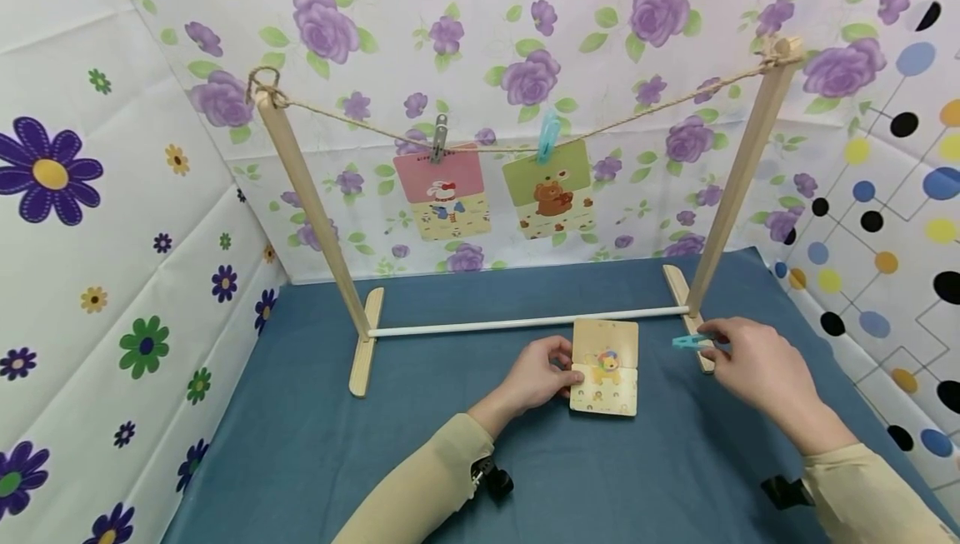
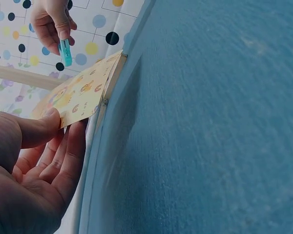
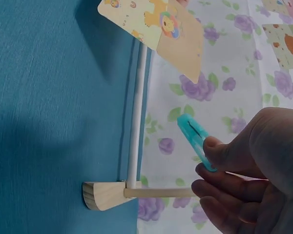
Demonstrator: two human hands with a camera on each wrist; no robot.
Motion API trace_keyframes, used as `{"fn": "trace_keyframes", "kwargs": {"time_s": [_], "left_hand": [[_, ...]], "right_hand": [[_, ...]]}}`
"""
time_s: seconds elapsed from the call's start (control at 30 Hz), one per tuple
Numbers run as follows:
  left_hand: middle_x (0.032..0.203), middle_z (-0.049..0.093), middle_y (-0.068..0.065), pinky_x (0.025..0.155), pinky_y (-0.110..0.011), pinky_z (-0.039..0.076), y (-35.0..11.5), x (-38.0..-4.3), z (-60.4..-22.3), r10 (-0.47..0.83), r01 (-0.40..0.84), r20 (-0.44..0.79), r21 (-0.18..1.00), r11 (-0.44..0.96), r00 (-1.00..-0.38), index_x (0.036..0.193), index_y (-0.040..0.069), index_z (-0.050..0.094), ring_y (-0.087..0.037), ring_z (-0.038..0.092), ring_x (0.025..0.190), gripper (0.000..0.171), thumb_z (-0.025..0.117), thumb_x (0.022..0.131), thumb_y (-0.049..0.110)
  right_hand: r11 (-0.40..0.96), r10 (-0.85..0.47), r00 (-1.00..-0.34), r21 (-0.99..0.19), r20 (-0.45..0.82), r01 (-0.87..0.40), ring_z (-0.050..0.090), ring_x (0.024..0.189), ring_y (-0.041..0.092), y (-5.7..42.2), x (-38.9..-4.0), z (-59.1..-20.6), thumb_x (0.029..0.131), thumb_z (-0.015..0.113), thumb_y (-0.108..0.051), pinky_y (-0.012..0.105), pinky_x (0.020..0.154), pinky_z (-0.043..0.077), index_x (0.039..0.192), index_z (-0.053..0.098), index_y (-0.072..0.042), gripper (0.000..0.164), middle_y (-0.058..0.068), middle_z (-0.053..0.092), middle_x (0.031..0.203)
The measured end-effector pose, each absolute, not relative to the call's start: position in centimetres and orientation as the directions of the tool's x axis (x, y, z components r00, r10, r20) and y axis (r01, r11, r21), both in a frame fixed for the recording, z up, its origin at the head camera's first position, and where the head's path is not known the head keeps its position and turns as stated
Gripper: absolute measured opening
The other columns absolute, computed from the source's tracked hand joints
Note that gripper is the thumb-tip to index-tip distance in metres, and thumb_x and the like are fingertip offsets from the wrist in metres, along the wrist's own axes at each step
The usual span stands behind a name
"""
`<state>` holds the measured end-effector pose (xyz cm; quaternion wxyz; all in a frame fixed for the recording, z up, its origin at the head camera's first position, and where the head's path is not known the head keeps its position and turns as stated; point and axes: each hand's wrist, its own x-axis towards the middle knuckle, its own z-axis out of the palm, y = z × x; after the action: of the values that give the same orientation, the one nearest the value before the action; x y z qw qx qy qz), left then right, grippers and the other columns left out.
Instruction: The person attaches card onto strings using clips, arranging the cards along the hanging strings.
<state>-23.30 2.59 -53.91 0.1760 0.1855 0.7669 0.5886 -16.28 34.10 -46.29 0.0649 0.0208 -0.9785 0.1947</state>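
Note:
My left hand (image 1: 534,375) pinches the left edge of a yellow card with a lion picture (image 1: 605,367), thumb on its front. In the left wrist view the card (image 2: 85,92) is raised above the blue cloth. To its right, my right hand (image 1: 765,365) holds a turquoise clothespin (image 1: 692,341) between thumb and fingers; the pin is apart from the card. On the sagging twine (image 1: 352,121), a grey clothespin (image 1: 439,140) holds a pink rabbit card (image 1: 444,194), and a light blue clothespin (image 1: 548,136) holds a green bear card (image 1: 551,190).
The twine is tied to two wooden posts, left (image 1: 307,202) and right (image 1: 742,186), on wooden feet. A white rod (image 1: 480,326) joins them low down. Blue cloth (image 1: 300,461) covers the table; a flowered curtain (image 1: 480,27) hangs behind.

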Motion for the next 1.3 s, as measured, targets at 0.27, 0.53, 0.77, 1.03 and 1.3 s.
{"fn": "trace_keyframes", "kwargs": {"time_s": [0.27, 0.53, 0.77, 1.03, 1.3], "left_hand": [[0.091, 0.066, -0.002, 0.065, -0.041, 0.063, 2.7, -23.4, -53.7, 0.502, 0.086, -0.046, 0.968, 0.236, -0.864, 0.115, 0.003, 0.069, -0.015, 0.071, 0.068, 0.023, 0.079, 0.096, -0.002], [0.093, 0.066, -0.002, 0.065, -0.041, 0.063, 2.8, -23.3, -53.5, 0.498, 0.083, -0.042, 0.971, 0.225, -0.866, 0.115, 0.003, 0.068, -0.013, 0.071, 0.068, 0.023, 0.079, 0.096, -0.002], [0.092, 0.067, -0.002, 0.066, -0.042, 0.064, 3.0, -23.4, -53.1, 0.487, 0.084, -0.043, 0.968, 0.235, -0.872, 0.114, 0.005, 0.068, -0.014, 0.072, 0.069, 0.022, 0.078, 0.096, -0.001], [0.092, 0.067, -0.002, 0.066, -0.043, 0.064, 2.9, -23.5, -53.0, 0.481, 0.093, -0.036, 0.966, 0.241, -0.876, 0.113, 0.004, 0.068, -0.014, 0.072, 0.069, 0.021, 0.079, 0.096, -0.002], [0.093, 0.065, -0.003, 0.069, -0.047, 0.064, 2.9, -23.8, -52.4, 0.489, 0.092, -0.024, 0.973, 0.211, -0.872, 0.112, 0.004, 0.066, -0.014, 0.072, 0.070, 0.020, 0.078, 0.097, -0.001]], "right_hand": [[0.923, 0.015, -0.982, -0.381, 0.186, -0.058, 0.051, 0.058, 0.017, 34.5, -16.3, -45.9, 0.098, 0.074, -0.008, 0.035, 0.047, 0.039, 0.121, 0.076, -0.002, 0.024, 0.023, 0.072, 0.108], [0.924, 0.024, -0.972, -0.377, 0.234, -0.068, 0.050, 0.056, 0.017, 34.9, -16.4, -45.7, 0.097, 0.074, -0.005, 0.034, 0.048, 0.035, 0.114, 0.079, 0.000, 0.018, 0.020, 0.075, 0.099], [0.922, 0.038, -0.950, -0.378, 0.309, -0.086, 0.046, 0.050, 0.015, 35.3, -16.2, -45.2, 0.096, 0.075, -0.002, 0.031, 0.046, 0.030, 0.111, 0.081, 0.000, 0.016, 0.021, 0.076, 0.099], [0.929, 0.035, -0.929, -0.354, 0.369, -0.105, 0.046, 0.046, 0.013, 36.1, -16.6, -44.4, 0.094, 0.076, 0.000, 0.030, 0.043, 0.032, 0.107, 0.081, 0.001, 0.014, 0.022, 0.076, 0.095], [0.926, 0.002, -0.900, -0.341, 0.436, -0.163, 0.044, 0.049, 0.016, 36.3, -17.2, -42.9, 0.093, 0.077, 0.003, 0.030, 0.046, 0.030, 0.105, 0.081, 0.001, 0.013, 0.019, 0.076, 0.090]]}}
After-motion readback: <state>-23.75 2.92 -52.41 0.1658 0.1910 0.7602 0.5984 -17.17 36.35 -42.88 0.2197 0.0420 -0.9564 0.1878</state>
